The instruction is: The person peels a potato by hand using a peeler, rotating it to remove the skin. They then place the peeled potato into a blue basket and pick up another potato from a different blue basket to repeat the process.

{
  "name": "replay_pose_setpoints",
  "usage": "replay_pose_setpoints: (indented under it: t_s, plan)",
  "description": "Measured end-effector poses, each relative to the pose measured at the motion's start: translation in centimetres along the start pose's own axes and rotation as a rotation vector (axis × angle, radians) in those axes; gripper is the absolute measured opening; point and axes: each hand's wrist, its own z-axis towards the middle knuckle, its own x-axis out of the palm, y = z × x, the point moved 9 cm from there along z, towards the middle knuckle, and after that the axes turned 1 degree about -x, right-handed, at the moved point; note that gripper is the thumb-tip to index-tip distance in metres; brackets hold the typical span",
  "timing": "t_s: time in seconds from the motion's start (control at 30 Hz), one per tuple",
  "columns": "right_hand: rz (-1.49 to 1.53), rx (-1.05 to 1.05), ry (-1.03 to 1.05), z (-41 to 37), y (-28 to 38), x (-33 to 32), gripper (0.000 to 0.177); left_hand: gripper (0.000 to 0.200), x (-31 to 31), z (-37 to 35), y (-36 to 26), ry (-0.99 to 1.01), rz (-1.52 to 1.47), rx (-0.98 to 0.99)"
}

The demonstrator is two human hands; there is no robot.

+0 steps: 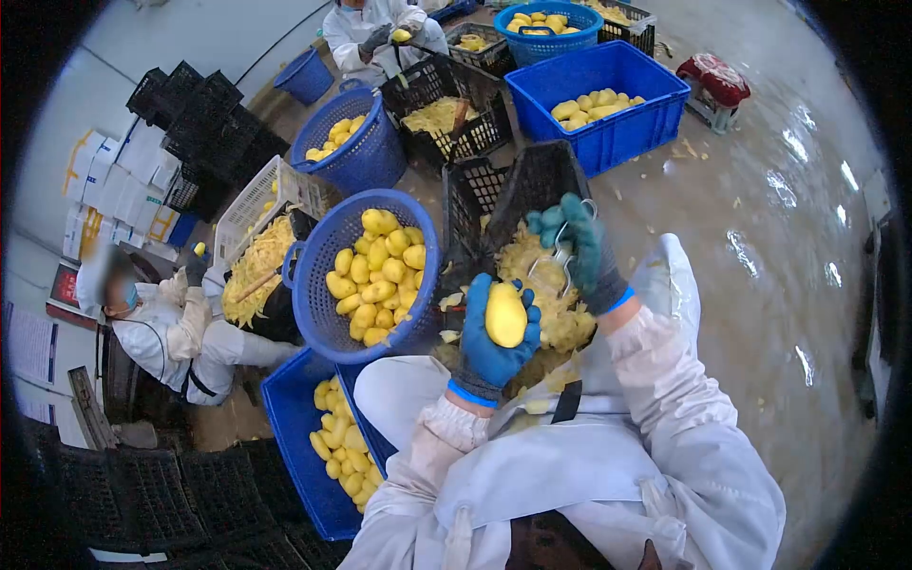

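Note:
In my left hand (491, 337), gloved in blue, lies a peeled yellow potato (505, 315), with the fingers wrapped round its sides. My right hand (581, 249), in a teal glove, is closed on a metal peeler (562, 258) up and to the right of the potato, not touching it. Below both hands is a black crate (546, 176) with a heap of peelings (541, 275). Just left of my left hand stands a round blue basket (296, 285) of peeled potatoes (380, 271).
A blue bin (285, 427) of potatoes is at lower left, another blue bin (608, 142) at the top. Two co-workers (176, 328), (380, 28) sit at left and top. A red-topped stool (714, 84) stands upper right; the floor (760, 237) looks wet.

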Motion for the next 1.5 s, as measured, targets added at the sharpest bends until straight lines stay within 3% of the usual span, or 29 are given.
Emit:
replay_pose_setpoints:
  t_s: [0.1, 0.2, 0.37, 0.43, 0.47, 0.5, 0.53, 0.67, 0.73, 0.77, 0.8, 0.83, 0.93, 0.97, 1.0, 1.07, 1.1, 1.17, 1.2, 1.23, 1.27, 1.3, 1.33, 1.37, 1.4, 1.47, 1.5]
  plan:
    - [-0.108, 0.083, 0.131, -2.0, -1.4, 3.4, 0.033, 0.075, 0.6, 0.6, -1.4, -0.023, 0.279, 0.141]
    - [-0.225, 0.135, 0.191, -3.0, -3.3, 4.7, 0.032, 0.075, 1.1, 0.5, -1.9, 0.090, 0.629, 0.359]
    - [-0.260, 0.122, 0.093, -2.2, -4.4, 3.6, 0.032, 0.073, -0.2, -1.4, -0.8, 0.042, 0.520, 0.224]
    - [-0.290, 0.016, -0.004, -0.1, -3.3, 0.1, 0.033, 0.070, -0.5, -1.8, 1.1, 0.076, 0.094, -0.051]
    - [-0.225, 0.012, -0.092, 0.1, -2.5, -2.0, 0.034, 0.053, -0.7, -1.7, 3.1, 0.095, -0.308, -0.309]
    - [-0.158, 0.005, -0.179, 0.2, -1.7, -3.8, 0.035, 0.059, -0.7, -2.1, 4.6, 0.008, -0.703, -0.572]
    - [-0.095, -0.002, -0.260, 0.5, -1.3, -5.2, 0.036, 0.051, -1.4, -1.4, 3.4, -0.010, -0.430, -0.426]
    - [-0.243, 0.099, 0.095, -2.4, -2.1, 3.7, 0.039, 0.074, 0.3, -1.0, -2.8, 0.022, 0.766, 0.333]
    - [-0.459, 0.038, 0.152, -2.1, -3.6, 3.8, 0.041, 0.075, -1.2, -1.2, 0.0, 0.048, 0.648, 0.277]
    - [-0.359, 0.059, 0.003, -1.1, -3.7, 1.6, 0.041, 0.074, -1.9, -1.4, 1.6, 0.075, 0.534, 0.222]
    - [-0.259, 0.077, -0.138, 0.5, -3.6, -1.4, 0.041, 0.073, -2.6, -1.0, 2.6, 0.061, 0.241, 0.019]
    - [-0.248, 0.008, -0.144, 2.1, -4.3, -4.5, 0.041, 0.072, -2.7, -0.8, 3.2, 0.045, -0.054, -0.179]
    - [-0.201, 0.143, 0.028, -1.4, -3.1, 2.5, 0.038, 0.060, -1.6, -1.4, 0.3, -0.001, 0.389, 0.048]
    - [-0.621, -0.220, 0.272, -2.5, -1.3, 5.7, 0.039, 0.058, -2.1, -1.3, 0.9, -0.001, 0.528, 0.115]
    - [-0.331, 0.179, 0.100, -2.3, -4.5, 3.9, 0.038, 0.056, -2.4, -0.8, 1.2, 0.005, 0.670, 0.185]
    - [-0.227, -0.024, -0.096, 0.7, -4.3, -1.4, 0.038, 0.048, -4.4, -0.5, 2.7, -0.073, 0.416, 0.057]
    - [-0.193, -0.018, -0.129, 1.0, -3.9, -2.4, 0.038, 0.046, -3.7, -0.5, 2.4, -0.118, 0.023, -0.142]
    - [-0.128, -0.003, -0.207, 1.1, -3.4, -4.2, 0.038, 0.036, -4.2, -0.5, 2.7, -0.104, 0.075, -0.113]
    - [-0.181, 0.036, -0.119, 0.2, -3.5, -2.0, 0.038, 0.034, -4.5, -0.5, 2.9, -0.097, 0.100, -0.098]
    - [-0.233, 0.070, -0.033, -1.3, -4.2, 0.8, 0.038, 0.035, -5.5, -0.6, 3.4, -0.054, 0.555, 0.110]
    - [-0.283, 0.099, 0.054, -2.0, -4.5, 2.9, 0.039, 0.034, -4.7, -0.5, 3.2, -0.039, 0.438, 0.053]
    - [-0.199, 0.223, 0.019, -1.9, -5.7, 2.3, 0.039, 0.033, -3.8, -0.5, 3.0, -0.030, 0.320, -0.005]
    - [-0.155, 0.159, -0.088, -1.2, -5.2, 0.1, 0.039, 0.032, -3.0, -0.5, 2.7, -0.028, 0.205, -0.062]
    - [-0.111, 0.094, -0.186, 0.0, -4.8, -3.0, 0.039, 0.029, -2.2, -0.6, 3.1, -0.055, -0.306, -0.279]
    - [-0.062, 0.024, -0.277, 0.8, -4.5, -5.7, 0.039, 0.031, -2.0, -0.6, 2.1, -0.089, -0.293, -0.254]
    - [-0.071, 0.039, -0.175, 0.6, -4.9, -4.5, 0.038, 0.037, -1.7, -0.6, 0.1, -0.157, -0.265, -0.204]
    - [-0.093, 0.075, -0.135, -1.0, -4.5, -0.8, 0.037, 0.040, -1.8, -0.7, -1.4, -0.146, 0.247, 0.019]
